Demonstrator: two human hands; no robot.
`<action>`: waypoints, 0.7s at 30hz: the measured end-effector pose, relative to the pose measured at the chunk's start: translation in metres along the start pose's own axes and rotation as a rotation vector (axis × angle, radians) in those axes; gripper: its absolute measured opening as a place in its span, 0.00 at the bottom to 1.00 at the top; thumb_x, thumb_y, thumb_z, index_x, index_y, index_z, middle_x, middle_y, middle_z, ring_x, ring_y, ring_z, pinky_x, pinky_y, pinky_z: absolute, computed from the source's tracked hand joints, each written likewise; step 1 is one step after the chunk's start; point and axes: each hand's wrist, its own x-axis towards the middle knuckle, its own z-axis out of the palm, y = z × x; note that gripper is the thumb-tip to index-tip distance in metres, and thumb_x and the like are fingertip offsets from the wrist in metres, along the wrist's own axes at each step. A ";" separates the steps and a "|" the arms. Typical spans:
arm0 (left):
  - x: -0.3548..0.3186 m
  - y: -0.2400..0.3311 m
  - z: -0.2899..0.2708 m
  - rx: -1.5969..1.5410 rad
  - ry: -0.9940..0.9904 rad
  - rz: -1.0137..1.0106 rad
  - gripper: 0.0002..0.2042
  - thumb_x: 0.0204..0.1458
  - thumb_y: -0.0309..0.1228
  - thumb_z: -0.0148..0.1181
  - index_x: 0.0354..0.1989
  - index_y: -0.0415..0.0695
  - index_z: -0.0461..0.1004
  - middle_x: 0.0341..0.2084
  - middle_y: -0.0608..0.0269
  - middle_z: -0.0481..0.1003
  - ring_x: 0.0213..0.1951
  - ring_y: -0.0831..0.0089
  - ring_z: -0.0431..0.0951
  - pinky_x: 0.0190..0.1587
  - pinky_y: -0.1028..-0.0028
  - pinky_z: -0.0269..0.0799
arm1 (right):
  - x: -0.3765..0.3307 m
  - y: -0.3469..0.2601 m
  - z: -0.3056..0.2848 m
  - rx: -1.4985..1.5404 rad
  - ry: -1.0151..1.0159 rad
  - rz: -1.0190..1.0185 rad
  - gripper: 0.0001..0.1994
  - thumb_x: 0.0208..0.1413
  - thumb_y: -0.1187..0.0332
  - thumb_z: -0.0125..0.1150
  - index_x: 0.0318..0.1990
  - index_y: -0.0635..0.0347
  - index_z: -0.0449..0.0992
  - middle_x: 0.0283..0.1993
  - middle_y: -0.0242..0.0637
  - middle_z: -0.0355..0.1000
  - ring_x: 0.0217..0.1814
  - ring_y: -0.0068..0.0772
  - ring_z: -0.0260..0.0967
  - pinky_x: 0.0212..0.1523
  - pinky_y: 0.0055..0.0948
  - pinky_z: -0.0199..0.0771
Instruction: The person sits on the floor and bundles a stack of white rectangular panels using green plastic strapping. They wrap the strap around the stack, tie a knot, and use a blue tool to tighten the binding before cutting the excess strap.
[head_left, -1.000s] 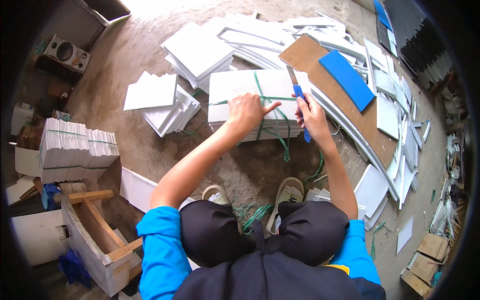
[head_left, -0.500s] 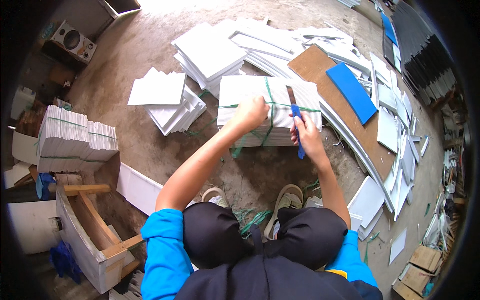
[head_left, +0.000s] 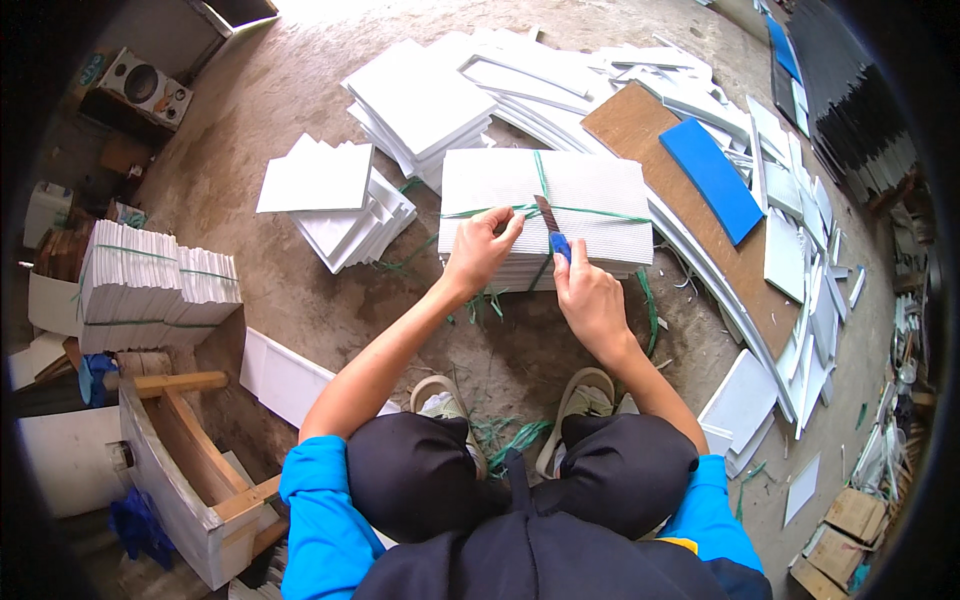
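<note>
Before me lies a stack of white ribbed sheets (head_left: 600,185), bound crosswise by a green plastic strap (head_left: 605,213). My left hand (head_left: 480,248) is closed over the stack's near left part, thumb and finger pinching the strap just left of the crossing. My right hand (head_left: 590,300) grips the blue handle of a utility knife (head_left: 560,245). Its extended blade points away from me and lies over the strap's crossing at the middle of the stack. A loose green strip (head_left: 650,310) hangs at the stack's right side.
White board stacks (head_left: 420,100) stand behind and to the left. A brown board (head_left: 690,190) and a blue panel (head_left: 710,180) lie among white offcuts at right. On the left are a strapped bundle (head_left: 150,280) and a wooden frame (head_left: 190,440). Green scraps (head_left: 515,440) lie between my feet.
My right hand has moved left and nearer, bringing the raised blade down to the strap's crossing. My left hand has shifted slightly left and nearer me.
</note>
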 end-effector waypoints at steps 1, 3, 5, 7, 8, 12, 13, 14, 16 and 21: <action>-0.001 0.000 0.000 -0.020 0.016 -0.005 0.14 0.52 0.35 0.51 0.26 0.34 0.67 0.12 0.61 0.62 0.19 0.82 0.58 0.22 0.75 0.58 | 0.000 -0.001 0.002 -0.035 0.001 -0.025 0.11 0.58 0.64 0.43 0.38 0.64 0.62 0.16 0.47 0.69 0.19 0.50 0.69 0.22 0.42 0.69; -0.004 0.000 0.001 -0.059 0.049 -0.017 0.14 0.54 0.36 0.50 0.26 0.34 0.66 0.14 0.65 0.62 0.22 0.82 0.58 0.25 0.76 0.59 | -0.001 -0.001 0.010 -0.103 0.002 -0.074 0.11 0.57 0.64 0.44 0.38 0.65 0.62 0.16 0.45 0.69 0.18 0.46 0.69 0.20 0.39 0.69; -0.005 -0.001 0.004 -0.106 0.078 0.031 0.12 0.52 0.33 0.51 0.25 0.34 0.66 0.12 0.62 0.61 0.19 0.81 0.57 0.22 0.76 0.57 | -0.001 -0.004 0.016 -0.151 0.007 -0.077 0.14 0.57 0.64 0.44 0.43 0.69 0.62 0.17 0.45 0.70 0.17 0.45 0.70 0.20 0.38 0.70; -0.007 -0.004 0.004 -0.126 0.066 0.061 0.11 0.51 0.31 0.52 0.23 0.34 0.65 0.11 0.60 0.60 0.17 0.81 0.56 0.20 0.75 0.56 | 0.000 -0.006 0.020 -0.127 -0.041 -0.054 0.16 0.57 0.64 0.44 0.46 0.71 0.61 0.17 0.45 0.70 0.18 0.46 0.70 0.20 0.39 0.71; -0.008 -0.006 0.004 -0.122 0.038 0.067 0.11 0.51 0.31 0.52 0.23 0.34 0.65 0.11 0.61 0.60 0.17 0.81 0.56 0.20 0.76 0.56 | 0.001 -0.007 0.022 -0.112 -0.051 -0.045 0.16 0.57 0.64 0.43 0.46 0.71 0.61 0.17 0.46 0.70 0.18 0.47 0.70 0.20 0.40 0.71; -0.007 -0.020 0.004 -0.346 0.113 -0.023 0.11 0.55 0.32 0.48 0.25 0.36 0.66 0.12 0.71 0.58 0.18 0.85 0.55 0.20 0.80 0.52 | 0.006 -0.015 0.031 -0.083 -0.119 -0.061 0.16 0.58 0.64 0.42 0.44 0.70 0.61 0.17 0.49 0.69 0.20 0.49 0.70 0.21 0.43 0.71; -0.004 -0.020 0.002 -0.455 0.146 -0.100 0.11 0.56 0.32 0.47 0.26 0.38 0.67 0.13 0.75 0.57 0.18 0.88 0.54 0.20 0.82 0.51 | 0.008 -0.017 0.032 -0.084 -0.139 -0.073 0.15 0.58 0.63 0.41 0.43 0.69 0.61 0.17 0.49 0.69 0.20 0.50 0.70 0.21 0.43 0.71; -0.001 -0.019 -0.002 -0.525 0.132 -0.153 0.10 0.56 0.32 0.47 0.26 0.39 0.66 0.13 0.76 0.56 0.18 0.88 0.53 0.19 0.83 0.50 | 0.006 -0.017 0.034 -0.061 -0.157 -0.054 0.14 0.58 0.63 0.41 0.43 0.68 0.61 0.17 0.49 0.69 0.21 0.51 0.70 0.22 0.44 0.71; 0.004 -0.018 -0.008 -0.670 0.108 -0.259 0.09 0.57 0.31 0.46 0.25 0.41 0.66 0.13 0.79 0.55 0.17 0.90 0.52 0.18 0.83 0.47 | -0.001 -0.017 0.036 -0.021 -0.196 -0.023 0.13 0.58 0.63 0.41 0.42 0.66 0.61 0.18 0.50 0.69 0.22 0.52 0.70 0.23 0.46 0.70; -0.023 -0.027 -0.002 -0.271 0.126 0.063 0.10 0.54 0.29 0.48 0.23 0.39 0.63 0.13 0.70 0.56 0.17 0.83 0.55 0.19 0.79 0.52 | 0.000 -0.003 0.024 0.183 -0.153 -0.027 0.11 0.58 0.63 0.42 0.41 0.62 0.61 0.18 0.50 0.69 0.23 0.54 0.69 0.24 0.47 0.68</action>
